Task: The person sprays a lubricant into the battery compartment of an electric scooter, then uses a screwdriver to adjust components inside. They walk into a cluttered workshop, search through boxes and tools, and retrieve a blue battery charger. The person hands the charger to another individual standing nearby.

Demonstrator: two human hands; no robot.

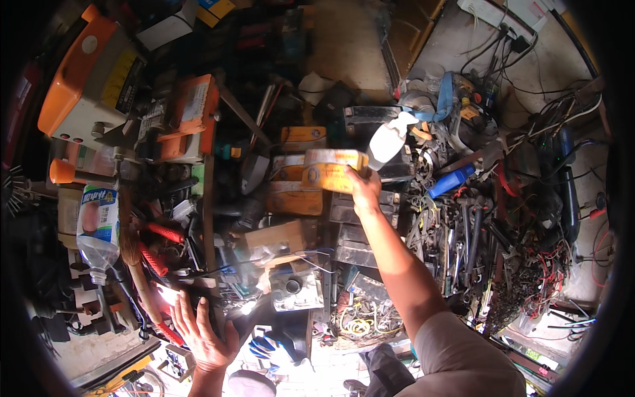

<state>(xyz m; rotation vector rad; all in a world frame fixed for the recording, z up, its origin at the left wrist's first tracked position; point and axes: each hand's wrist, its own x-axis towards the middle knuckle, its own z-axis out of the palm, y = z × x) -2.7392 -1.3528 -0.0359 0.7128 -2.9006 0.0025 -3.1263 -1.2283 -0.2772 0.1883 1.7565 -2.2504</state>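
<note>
My right hand (366,190) reaches out over the middle of the bench, fingers wrapped round the near right end of a small yellow cardboard box (324,173). Similar yellow boxes (296,198) lie just left of and below it. Beyond my fingers stands a white spray bottle (385,145), tilted to the right. Lower left, my left hand (210,341) has its fingers spread and holds nothing. Its fingertips are close to a brightly lit patch beside red-gripped tools (155,259); whether they touch anything, I cannot tell.
Tangled tools and wires (463,231) crowd the right side. A plastic bottle (99,255) with a blue label, an orange-and-grey machine (83,79) and an orange case (192,109) are on the left. A blue-and-white glove (270,349) lies low in the middle, near a brown carton (281,238).
</note>
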